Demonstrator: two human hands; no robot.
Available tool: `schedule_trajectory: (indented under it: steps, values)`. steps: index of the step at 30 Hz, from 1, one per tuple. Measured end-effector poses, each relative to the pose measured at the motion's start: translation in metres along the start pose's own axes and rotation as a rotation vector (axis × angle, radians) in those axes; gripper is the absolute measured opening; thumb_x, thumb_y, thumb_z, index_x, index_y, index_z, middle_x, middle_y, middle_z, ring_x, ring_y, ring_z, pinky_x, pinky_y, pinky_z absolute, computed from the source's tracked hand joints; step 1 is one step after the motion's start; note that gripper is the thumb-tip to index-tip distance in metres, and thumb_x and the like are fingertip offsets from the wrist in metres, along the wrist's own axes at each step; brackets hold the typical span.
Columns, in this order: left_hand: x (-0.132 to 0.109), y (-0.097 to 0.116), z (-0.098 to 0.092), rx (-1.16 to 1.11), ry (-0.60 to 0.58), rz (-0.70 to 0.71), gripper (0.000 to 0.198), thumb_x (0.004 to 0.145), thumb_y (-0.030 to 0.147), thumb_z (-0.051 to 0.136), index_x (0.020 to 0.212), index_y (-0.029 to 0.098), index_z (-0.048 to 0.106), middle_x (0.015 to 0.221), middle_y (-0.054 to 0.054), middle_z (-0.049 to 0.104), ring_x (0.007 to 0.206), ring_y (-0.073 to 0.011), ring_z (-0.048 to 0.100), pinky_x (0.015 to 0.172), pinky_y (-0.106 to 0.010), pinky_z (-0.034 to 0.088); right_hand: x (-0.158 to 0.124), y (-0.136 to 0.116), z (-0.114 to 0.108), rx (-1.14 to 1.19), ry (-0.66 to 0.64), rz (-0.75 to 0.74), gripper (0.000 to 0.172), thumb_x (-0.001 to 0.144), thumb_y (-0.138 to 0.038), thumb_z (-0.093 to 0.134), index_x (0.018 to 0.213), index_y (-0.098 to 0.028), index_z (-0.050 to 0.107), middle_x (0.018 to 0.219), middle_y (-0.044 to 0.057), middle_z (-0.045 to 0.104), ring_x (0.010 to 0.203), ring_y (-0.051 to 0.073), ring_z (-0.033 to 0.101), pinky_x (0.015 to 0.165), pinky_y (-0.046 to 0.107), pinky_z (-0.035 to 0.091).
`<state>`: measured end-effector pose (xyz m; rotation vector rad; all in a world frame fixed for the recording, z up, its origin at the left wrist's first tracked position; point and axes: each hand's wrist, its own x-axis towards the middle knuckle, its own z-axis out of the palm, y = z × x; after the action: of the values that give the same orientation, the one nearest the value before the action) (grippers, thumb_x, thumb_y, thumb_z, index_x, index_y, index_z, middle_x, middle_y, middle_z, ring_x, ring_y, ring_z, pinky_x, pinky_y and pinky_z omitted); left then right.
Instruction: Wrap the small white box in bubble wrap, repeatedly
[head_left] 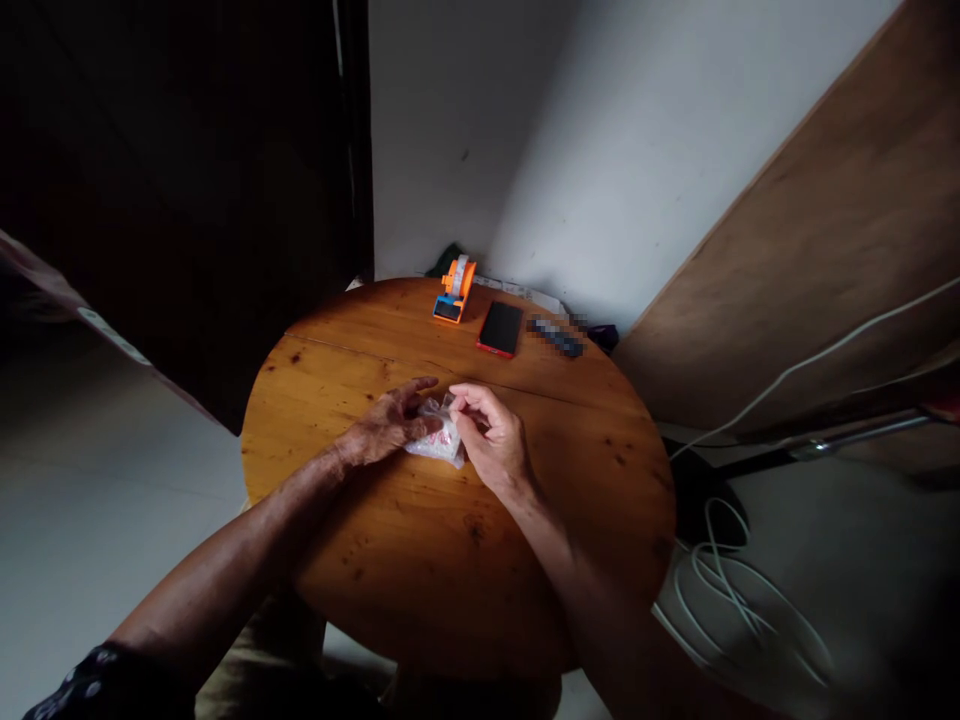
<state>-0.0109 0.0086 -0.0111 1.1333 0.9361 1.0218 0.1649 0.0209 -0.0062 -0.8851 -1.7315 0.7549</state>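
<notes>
A small clear plastic bag with white and reddish contents lies on the round wooden table, between my two hands. On its left side my left hand holds it, the thumb across the top and the index finger stretched out beyond it. From the right, my right hand pinches at the bag's upper right edge with thumb and fingertips together. What exactly is inside the bag cannot be made out.
An orange and blue tape dispenser stands at the table's far side. Right of it lie a phone with a red edge and a blurred dark object. A white wall rises behind; pale cable coils on the floor at right.
</notes>
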Motion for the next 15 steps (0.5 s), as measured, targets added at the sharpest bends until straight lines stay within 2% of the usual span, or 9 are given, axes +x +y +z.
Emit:
schedule_trajectory:
  steps: [6, 11, 15]
  values:
    - [0.0011, -0.0024, -0.0023, 0.054, 0.038, 0.009, 0.076, 0.073, 0.029, 0.079, 0.139, 0.014, 0.046, 0.108, -0.011, 0.067, 0.085, -0.0172, 0.062, 0.073, -0.028, 0.047, -0.0029, -0.0025, -0.0041, -0.178, -0.056, -0.171, 0.027, 0.089, -0.014, 0.050, 0.107, -0.026, 0.066, 0.088, 0.001, 0.068, 0.081, 0.015, 0.067, 0.080, 0.029, 0.057]
    - [0.0038, -0.0048, -0.0037, 0.066, 0.047, 0.004, 0.061, 0.072, 0.029, 0.078, 0.127, 0.012, 0.055, 0.109, -0.011, 0.067, 0.088, -0.0177, 0.061, 0.077, -0.029, 0.047, -0.0022, -0.0040, -0.0072, -0.290, -0.112, -0.310, 0.034, 0.088, -0.009, 0.048, 0.111, -0.027, 0.065, 0.088, 0.001, 0.068, 0.085, 0.016, 0.067, 0.082, 0.030, 0.056]
    - [0.0005, 0.0027, -0.0063, 0.108, -0.014, -0.017, 0.051, 0.077, 0.030, 0.074, 0.123, 0.015, 0.059, 0.112, -0.010, 0.067, 0.094, -0.0200, 0.062, 0.082, -0.032, 0.047, -0.0012, -0.0017, -0.0103, -0.367, -0.181, -0.403, 0.031, 0.090, -0.008, 0.048, 0.110, -0.026, 0.064, 0.086, 0.002, 0.068, 0.085, 0.017, 0.066, 0.082, 0.031, 0.055]
